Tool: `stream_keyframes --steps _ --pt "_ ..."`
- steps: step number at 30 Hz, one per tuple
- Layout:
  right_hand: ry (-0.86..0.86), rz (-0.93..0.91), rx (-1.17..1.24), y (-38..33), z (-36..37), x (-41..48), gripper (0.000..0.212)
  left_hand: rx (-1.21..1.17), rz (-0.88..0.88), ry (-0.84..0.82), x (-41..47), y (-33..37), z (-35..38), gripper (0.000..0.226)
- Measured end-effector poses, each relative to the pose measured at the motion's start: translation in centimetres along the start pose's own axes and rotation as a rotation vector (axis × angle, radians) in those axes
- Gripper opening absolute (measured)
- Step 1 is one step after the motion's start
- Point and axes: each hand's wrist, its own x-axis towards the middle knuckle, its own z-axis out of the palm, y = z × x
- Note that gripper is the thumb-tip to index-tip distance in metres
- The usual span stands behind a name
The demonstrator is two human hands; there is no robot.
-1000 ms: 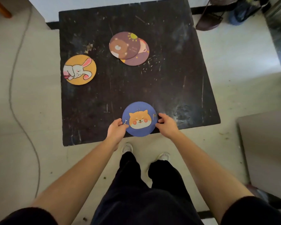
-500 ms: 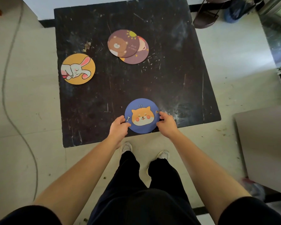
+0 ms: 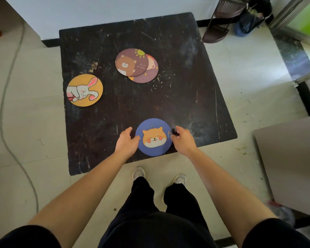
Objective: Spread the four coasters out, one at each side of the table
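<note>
Lying flat at the near edge of the dark counter, the blue coaster with a dog face sits between both hands. The left hand touches its left rim with fingers loosely curled, and the right hand touches its right rim the same way; neither hand has it lifted. At the left side of the counter lies the yellow coaster with a rabbit, well apart from the blue one. Toward the far middle, the bear coaster lies partly on top of another purple coaster, the two overlapping. A grey cable trails across the pale floor to the left.
</note>
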Motion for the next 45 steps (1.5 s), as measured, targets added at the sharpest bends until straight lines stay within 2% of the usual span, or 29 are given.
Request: stream_keyframes --steps 2,4,6,8,11,13,17,26,35,39,45 --pt "0.084 -0.041 -0.071 -1.8 -2.5 -0.2 0.055 0.204 0.154 0.063 0.6 2.3 -1.9 0.062" --pt "0.202 -0.127 -0.140 -4.4 -6.1 -0.2 0.059 0.388 0.329 0.142 1.2 6.2 -4.8 0.063" --pt "0.402 -0.250 -0.200 -8.2 -11.5 -1.3 0.063 0.503 0.590 0.292 0.5 12.4 -8.5 0.066" --pt "0.596 -0.349 -0.270 -11.1 -15.7 -2.5 0.065 0.591 0.769 0.424 -0.5 17.6 -11.1 0.069" --pt "0.776 -0.494 -0.354 -13.2 -18.5 -3.7 0.066 0.645 0.885 0.595 -1.5 21.1 -12.9 0.068" --pt "0.964 -0.564 -0.359 -14.8 -22.2 -5.2 0.067 0.613 1.014 0.727 -3.0 25.2 -14.1 0.067" --pt "1.175 -0.627 -0.359 -15.6 -28.5 -6.9 0.069 0.557 1.149 0.823 -5.9 32.1 -13.7 0.068" --pt "1.148 -0.647 -0.364 -6.9 -37.0 -2.4 0.072 0.630 1.145 0.750 -6.2 38.7 -1.7 0.070" --pt "1.020 -0.680 -0.431 3.8 -52.7 2.9 0.070 0.656 0.984 0.746 -8.1 49.3 12.2 0.070" --pt "0.999 -0.680 -0.402 5.0 -57.6 6.0 0.070 0.674 0.948 0.745 -7.4 52.9 14.8 0.070" --pt "0.905 -0.726 -0.440 3.3 -60.3 13.4 0.070 0.637 0.870 0.763 -1.5 56.7 16.5 0.070"
